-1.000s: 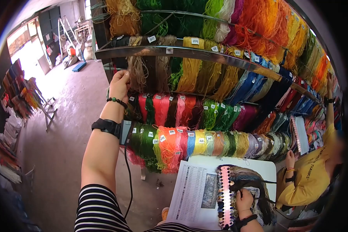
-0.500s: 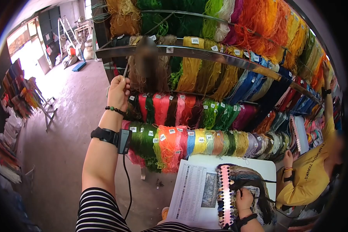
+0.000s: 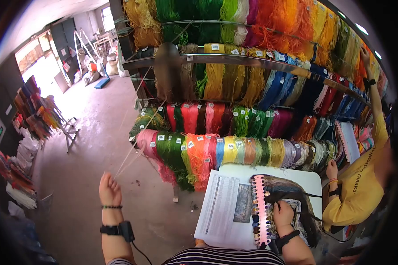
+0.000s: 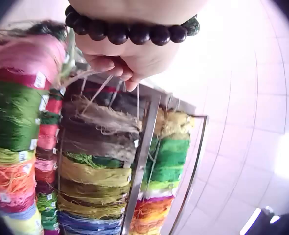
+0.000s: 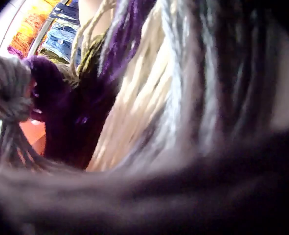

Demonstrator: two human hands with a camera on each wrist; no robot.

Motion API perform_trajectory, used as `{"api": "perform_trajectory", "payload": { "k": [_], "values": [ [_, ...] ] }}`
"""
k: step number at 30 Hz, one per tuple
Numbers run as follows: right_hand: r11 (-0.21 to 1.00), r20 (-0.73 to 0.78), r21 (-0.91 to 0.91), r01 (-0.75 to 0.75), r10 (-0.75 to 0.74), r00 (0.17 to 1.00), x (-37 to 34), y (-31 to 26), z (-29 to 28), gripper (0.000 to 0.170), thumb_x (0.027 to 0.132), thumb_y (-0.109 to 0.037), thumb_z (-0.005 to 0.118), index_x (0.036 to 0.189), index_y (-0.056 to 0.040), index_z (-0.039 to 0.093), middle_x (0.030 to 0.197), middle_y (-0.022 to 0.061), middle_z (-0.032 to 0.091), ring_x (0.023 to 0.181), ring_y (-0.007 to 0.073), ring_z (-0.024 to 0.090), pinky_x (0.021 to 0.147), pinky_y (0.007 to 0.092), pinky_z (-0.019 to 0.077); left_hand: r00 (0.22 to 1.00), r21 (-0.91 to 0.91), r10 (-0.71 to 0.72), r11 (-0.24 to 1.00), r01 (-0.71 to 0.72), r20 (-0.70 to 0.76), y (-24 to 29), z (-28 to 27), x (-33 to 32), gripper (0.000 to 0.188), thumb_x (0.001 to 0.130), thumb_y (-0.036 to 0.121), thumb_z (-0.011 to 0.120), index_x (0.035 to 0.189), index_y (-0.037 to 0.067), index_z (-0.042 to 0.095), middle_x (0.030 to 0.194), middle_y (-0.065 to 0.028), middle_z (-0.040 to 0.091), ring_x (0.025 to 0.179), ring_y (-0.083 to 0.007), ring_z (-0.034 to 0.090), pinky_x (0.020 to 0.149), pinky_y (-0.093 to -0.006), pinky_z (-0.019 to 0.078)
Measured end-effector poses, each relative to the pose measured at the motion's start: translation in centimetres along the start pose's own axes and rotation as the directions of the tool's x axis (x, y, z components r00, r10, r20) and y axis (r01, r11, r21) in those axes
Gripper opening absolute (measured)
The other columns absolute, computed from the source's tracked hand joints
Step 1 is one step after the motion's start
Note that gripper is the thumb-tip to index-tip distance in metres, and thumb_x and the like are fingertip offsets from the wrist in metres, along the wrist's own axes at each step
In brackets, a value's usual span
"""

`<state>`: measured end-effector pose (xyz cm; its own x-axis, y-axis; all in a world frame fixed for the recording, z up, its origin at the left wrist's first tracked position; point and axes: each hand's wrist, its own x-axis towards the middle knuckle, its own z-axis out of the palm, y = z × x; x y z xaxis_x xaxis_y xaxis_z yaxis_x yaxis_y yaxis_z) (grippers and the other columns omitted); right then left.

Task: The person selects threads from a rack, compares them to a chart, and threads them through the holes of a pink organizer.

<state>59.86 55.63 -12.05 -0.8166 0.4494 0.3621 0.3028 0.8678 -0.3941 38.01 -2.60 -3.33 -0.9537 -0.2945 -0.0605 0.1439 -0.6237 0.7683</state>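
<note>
My left hand (image 3: pixel 109 191) is low at the left, out over the floor, its fingers curled in a pinch on thin pale thread strands (image 4: pixel 101 89). The strands run taut from the fingertips up to the brownish-grey skeins (image 4: pixel 103 120) on the rack. In front of my body, my right hand (image 3: pixel 284 214) grips dark yarn (image 3: pixel 282 195) beside a pink hole-edged card (image 3: pixel 262 207) with yarn tufts knotted along it. Grey, cream and purple yarns (image 5: pixel 134 98) fill the right wrist view, hiding the right fingers there. The card lies on a white board (image 3: pixel 314 179) beside a printed chart (image 3: pixel 221 198).
A metal rack (image 3: pixel 234 58) carries rows of labelled, coloured skeins. On the right a person in a yellow shirt (image 3: pixel 358 198) reaches up to it. More hanging skeins (image 3: pixel 35 106) stand at the left, with a doorway (image 3: pixel 42 66) behind.
My left hand has come down and away from the rack, drawing pale strands out into long taut lines. The view has shifted slightly. My right hand stays at the yarn card.
</note>
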Motion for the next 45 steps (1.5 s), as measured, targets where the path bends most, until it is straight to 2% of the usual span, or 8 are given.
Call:
{"api": "perform_trajectory", "payload": {
  "k": [3,5,10,16,22,33,40,45],
  "values": [
    [0.999,-0.004,0.031,0.017,-0.017,1.0,-0.1,0.5,-0.1,0.016,0.082,-0.021,0.064,0.084,-0.0053,0.063,0.078,0.0178,0.063,0.074,0.0377,0.062,0.066,0.0463,0.0483,0.949,-0.325,-0.098,0.946,-0.005,-0.301,2.4,-14.9,-7.2,0.03,0.102,0.021,0.041,0.072,0.019,0.041,0.053,0.0077,0.025,0.041,-0.005,0.022,0.034,-0.0218,0.0178],
    [0.998,0.033,0.067,-0.003,0.0,0.999,-0.1,0.9,-0.4,0.018,0.083,-0.023,0.063,0.086,-0.005,0.062,0.08,0.0179,0.064,0.076,0.0378,0.062,0.067,0.0469,0.0483,0.659,-0.354,-0.148,0.915,-0.191,-0.737,3.5,-25.3,-12.7,0.036,0.102,0.025,0.041,0.066,0.02,0.036,0.049,0.0076,0.02,0.038,-0.0071,0.016,0.033,-0.023,0.0148],
    [0.996,0.15,0.069,0.056,-0.065,0.986,0.5,1.9,-1.1,0.024,0.083,-0.025,0.062,0.092,-0.0035,0.064,0.086,0.0185,0.066,0.082,0.0372,0.063,0.071,0.0471,0.0497,0.71,0.155,0.005,0.977,0.146,-0.704,4.0,-27.4,-23.6,0.025,0.096,0.025,0.052,0.073,0.019,0.047,0.057,0.0095,0.041,0.044,-0.0039,0.031,0.037,-0.0207,0.0236],
    [0.97,0.407,-0.046,0.238,-0.199,0.891,2.0,-0.2,-7.3,0.027,0.084,-0.027,0.061,0.094,-0.0022,0.065,0.089,0.0194,0.067,0.085,0.0341,0.064,0.074,0.0448,0.0502,0.983,0.417,-0.153,0.891,0.182,-0.102,1.3,0.6,-29.6,0.023,0.096,0.016,0.056,0.115,0.002,0.056,0.084,-0.0041,0.063,0.066,-0.0085,0.052,0.058,-0.0209,0.0417],
    [0.73,0.303,0.629,0.267,-0.547,0.781,1.5,-8.6,-17.3,0.027,0.086,-0.023,0.063,0.1,-0.0014,0.066,0.092,0.016,0.069,0.085,0.0257,0.066,0.078,0.0359,0.0504,0.795,0.409,-0.439,0.873,0.267,0.419,-1.3,10.7,-35.0,0.047,0.095,0.01,0.051,0.139,0.002,0.041,0.094,-0.0101,0.067,0.077,-0.0137,0.063,0.072,-0.0251,0.0504],
    [0.487,0.525,0.846,-0.216,-0.691,0.498,-4.7,-14.4,-12.8,0.024,0.085,-0.024,0.066,0.088,0.0002,0.069,0.08,0.0096,0.069,0.067,0.0138,0.062,0.063,0.0282,0.0492,0.67,0.64,-0.579,0.743,0.197,0.465,-7.7,16.9,-38.4,0.069,0.097,0.013,0.05,0.152,0.01,0.009,0.104,-0.0084,0.065,0.087,-0.0155,0.066,0.075,-0.026,0.0543],
    [0.228,0.611,0.697,-0.68,-0.684,0.398,-2.9,-13.2,-14.0,0.01,0.089,-0.013,0.057,0.087,-0.0034,0.062,0.08,0.0054,0.064,0.071,0.0122,0.059,0.064,0.0262,0.0485,0.843,0.785,-0.419,0.619,-0.005,0.336,-7.6,15.5,-34.7,0.047,0.089,0.017,0.062,0.132,0.005,0.049,0.106,-0.004,0.064,0.075,-0.0074,0.06,0.06,-0.0191,0.0452],
    [0.352,0.579,0.765,-0.539,-0.743,0.335,-0.5,-15.9,-20.8,0.023,0.092,-0.027,0.058,0.078,-0.0092,0.06,0.06,-0.0062,0.047,0.051,0.0043,0.038,0.046,0.0202,0.0267,0.652,0.7,-0.448,0.69,-0.182,0.612,-7.7,20.6,-36.4,0.028,0.092,0.012,0.058,0.119,0.004,0.056,0.083,0.0036,0.056,0.063,-0.0026,0.045,0.056,-0.0191,0.0388]
  ]
}}
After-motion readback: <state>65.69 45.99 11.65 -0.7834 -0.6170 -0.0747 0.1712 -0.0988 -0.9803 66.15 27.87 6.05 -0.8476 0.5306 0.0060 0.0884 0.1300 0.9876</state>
